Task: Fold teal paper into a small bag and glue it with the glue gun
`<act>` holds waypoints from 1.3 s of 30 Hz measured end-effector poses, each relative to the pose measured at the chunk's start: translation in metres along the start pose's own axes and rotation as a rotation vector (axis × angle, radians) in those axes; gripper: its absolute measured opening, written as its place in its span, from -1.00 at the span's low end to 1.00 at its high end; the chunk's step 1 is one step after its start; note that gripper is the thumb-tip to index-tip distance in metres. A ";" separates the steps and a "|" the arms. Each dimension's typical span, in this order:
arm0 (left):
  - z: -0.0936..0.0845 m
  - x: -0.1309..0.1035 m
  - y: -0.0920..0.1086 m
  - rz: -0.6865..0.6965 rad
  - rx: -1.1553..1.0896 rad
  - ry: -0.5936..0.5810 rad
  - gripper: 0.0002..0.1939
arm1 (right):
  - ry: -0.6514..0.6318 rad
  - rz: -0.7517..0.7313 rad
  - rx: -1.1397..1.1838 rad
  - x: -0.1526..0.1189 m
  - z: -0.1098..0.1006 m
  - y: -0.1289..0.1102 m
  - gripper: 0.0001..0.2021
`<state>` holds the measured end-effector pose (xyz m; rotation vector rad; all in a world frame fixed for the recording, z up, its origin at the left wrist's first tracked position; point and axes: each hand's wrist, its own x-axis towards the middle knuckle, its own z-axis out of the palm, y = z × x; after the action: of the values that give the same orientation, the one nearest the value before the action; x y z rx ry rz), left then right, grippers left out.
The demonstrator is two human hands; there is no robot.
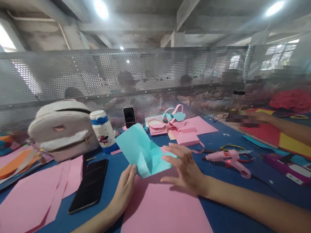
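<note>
A light-blue sheet of paper [135, 143], partly folded with raised flaps, is held above a large pink sheet [165, 215]. My left hand [124, 188] grips its lower left edge between thumb and fingers. At its right side is my right hand [185, 169], fingers spread and the fingertips at a folded flap; whether they pinch the paper cannot be made out. Behind the blue paper sit small pink folded paper bags [187, 137] with strip handles, and a blue and pink one [174, 116].
To the right lie a pink glue gun [229, 158] and a purple case [290, 168]. A black phone [89, 186], a bottle [103, 131] and a white backpack [62, 128] stand or lie left. Another person's arm [294, 128] reaches in at right. A perforated metal screen [152, 77] closes the back.
</note>
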<state>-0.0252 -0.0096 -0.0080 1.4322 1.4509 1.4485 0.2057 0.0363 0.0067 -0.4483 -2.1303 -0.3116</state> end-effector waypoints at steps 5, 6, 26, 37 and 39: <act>0.005 -0.002 -0.010 -0.056 0.013 0.044 -0.67 | -0.207 -0.039 0.043 0.025 0.005 -0.001 -0.71; 0.005 -0.002 -0.012 -0.077 0.013 0.066 -0.70 | -0.230 -0.040 0.065 0.029 0.007 0.001 -0.73; 0.000 -0.014 -0.035 -0.170 -0.100 0.037 -0.72 | -0.282 -0.116 -0.193 0.028 0.010 -0.017 -0.76; -0.001 -0.015 0.005 0.048 -0.012 -0.271 -0.52 | -0.311 0.046 0.146 0.025 0.010 0.002 -0.84; -0.001 -0.015 0.008 0.090 0.013 -0.312 -0.52 | -0.318 0.057 0.176 0.025 0.011 0.003 -0.82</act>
<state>-0.0207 -0.0253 -0.0043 1.6652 1.2161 1.2033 0.1858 0.0488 0.0214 -0.4800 -2.4235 -0.0183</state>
